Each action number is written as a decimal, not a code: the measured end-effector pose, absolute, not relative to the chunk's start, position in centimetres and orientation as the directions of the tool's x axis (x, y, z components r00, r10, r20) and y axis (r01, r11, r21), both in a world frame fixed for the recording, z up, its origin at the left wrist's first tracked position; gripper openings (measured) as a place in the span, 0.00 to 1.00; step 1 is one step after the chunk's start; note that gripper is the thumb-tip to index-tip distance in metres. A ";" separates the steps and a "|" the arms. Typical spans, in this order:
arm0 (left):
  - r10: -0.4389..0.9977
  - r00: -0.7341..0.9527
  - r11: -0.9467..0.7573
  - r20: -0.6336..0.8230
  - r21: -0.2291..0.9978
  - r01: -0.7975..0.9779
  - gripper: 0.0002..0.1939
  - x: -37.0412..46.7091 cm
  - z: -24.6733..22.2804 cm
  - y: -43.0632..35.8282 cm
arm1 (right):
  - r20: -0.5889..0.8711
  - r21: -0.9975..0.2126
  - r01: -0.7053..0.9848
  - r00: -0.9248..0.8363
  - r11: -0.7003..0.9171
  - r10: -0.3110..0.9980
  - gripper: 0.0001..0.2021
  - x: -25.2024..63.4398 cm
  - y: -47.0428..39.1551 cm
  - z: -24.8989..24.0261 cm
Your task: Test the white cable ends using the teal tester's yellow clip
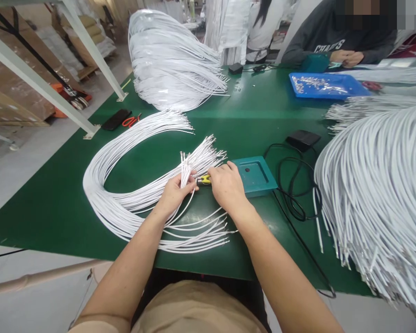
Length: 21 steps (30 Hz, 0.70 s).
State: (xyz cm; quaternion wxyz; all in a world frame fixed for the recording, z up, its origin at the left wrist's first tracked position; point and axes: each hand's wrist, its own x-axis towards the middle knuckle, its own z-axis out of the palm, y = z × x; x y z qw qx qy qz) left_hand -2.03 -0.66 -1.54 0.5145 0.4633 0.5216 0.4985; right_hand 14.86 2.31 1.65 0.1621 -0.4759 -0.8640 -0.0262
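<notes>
My left hand point(176, 192) is closed around several thin white cables point(186, 169), whose tipped ends stick up above the fingers. One cable end reaches toward the yellow-handled pliers point(205, 179), and my right hand point(226, 185) is closed on these pliers. Their jaws are beside my left fingertips; whether they grip the cable is too small to tell. Behind and left of my hands, a bundle of white cables point(93, 178) lies curved on the green table point(48, 203). Loose cable ends point(201, 238) lie below my wrists. A teal box with a recessed top point(253, 173) stands just right of my right hand.
A large coiled cable bundle point(169, 60) lies at the back; another point(377, 185) fills the right side. A black cord point(291, 199), a black pedal-like block point(302, 138), a blue tray point(327, 86), orange-handled scissors point(130, 121) and a dark flat object point(116, 119) surround me. A co-worker point(333, 41) sits opposite.
</notes>
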 end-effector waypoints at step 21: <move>0.993 -0.066 0.113 -0.100 0.964 0.239 0.14 -1.8 -2.1 -0.3 | 0.371 -0.087 0.870 -0.423 0.485 0.826 0.10 16.0 2.2 1.9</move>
